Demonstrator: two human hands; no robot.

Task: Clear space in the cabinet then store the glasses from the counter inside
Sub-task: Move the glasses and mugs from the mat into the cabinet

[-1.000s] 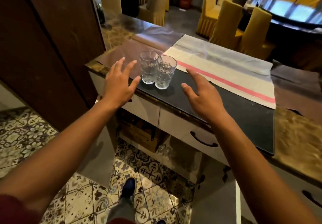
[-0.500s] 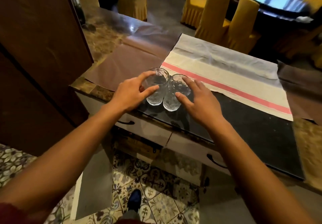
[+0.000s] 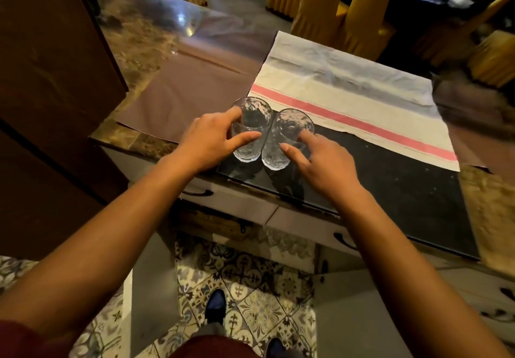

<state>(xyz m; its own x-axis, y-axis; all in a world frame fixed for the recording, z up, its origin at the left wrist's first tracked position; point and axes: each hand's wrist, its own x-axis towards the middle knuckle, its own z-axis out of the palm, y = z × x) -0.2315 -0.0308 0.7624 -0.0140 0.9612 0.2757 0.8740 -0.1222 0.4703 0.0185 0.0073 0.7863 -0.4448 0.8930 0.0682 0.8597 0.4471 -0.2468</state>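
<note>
Two clear textured glasses stand side by side, touching, on the black glass mat near the counter's front edge. My left hand [image 3: 211, 137] grips the left glass [image 3: 250, 123], thumb on its near side and fingers round the far side. My right hand [image 3: 320, 162] grips the right glass [image 3: 287, 131], with a finger on its right side and the thumb on the near wall. Below the counter an open cabinet bay [image 3: 223, 226] shows a brown box inside.
A white cloth with a pink stripe [image 3: 348, 98] lies behind the glasses. A tall dark wooden door [image 3: 50, 92] stands at the left. Drawer fronts with black handles [image 3: 342, 242] run under the counter. Yellow-covered chairs [image 3: 334, 14] stand beyond it. Patterned floor tiles lie below.
Both hands reached from apart in the air onto the two glasses and now grip them. The view has come closer and looks more steeply down.
</note>
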